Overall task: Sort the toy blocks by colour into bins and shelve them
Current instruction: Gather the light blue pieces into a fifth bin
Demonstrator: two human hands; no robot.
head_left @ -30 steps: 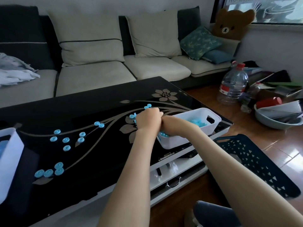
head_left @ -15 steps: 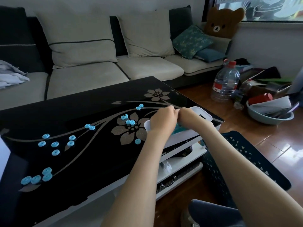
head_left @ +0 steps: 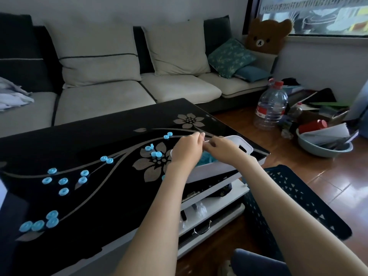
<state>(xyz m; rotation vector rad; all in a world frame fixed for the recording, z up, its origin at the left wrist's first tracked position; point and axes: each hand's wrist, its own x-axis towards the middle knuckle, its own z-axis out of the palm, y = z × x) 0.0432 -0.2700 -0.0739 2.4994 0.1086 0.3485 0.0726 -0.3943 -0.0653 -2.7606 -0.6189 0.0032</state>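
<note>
Head view, contents as seen:

- Coffee table (head_left: 99, 140): black glass top with a tan flower-and-vine pattern, white open shelves below on the near right side.
- Light-blue ring blocks (head_left: 63, 191): loose on the table top. A row lies at the near left edge, a scattered group sits mid-left, a pair lies on the vine, and a few rest around the large printed flower just left of the hands.
- White bin (head_left: 248, 149): stands at the table's right corner, slotted handle facing right. More light-blue pieces (head_left: 206, 159) lie inside it, partly hidden by the wrists.
- Left hand (head_left: 186, 150): over the bin's left end, fingers curled, thumb tip drawn up against the forefinger.
- Right hand (head_left: 221, 148): over the bin, fingers curled inward. Its fingertips meet those of the left hand. A small pale spot shows between the two hands. What they pinch, if anything, cannot be told.
- Dark blue perforated basket (head_left: 298, 196): on the wooden floor, just right of the table.
- Sofa (head_left: 99, 100): beige seat cushions on a dark frame, beyond the table.
- Bear cushion (head_left: 264, 36): brown, at the window corner.
- Water bottle (head_left: 271, 106): large, clear, red cap, on the floor.
- Basin (head_left: 322, 150): pale, filled with papers, right of the bottle.
</note>
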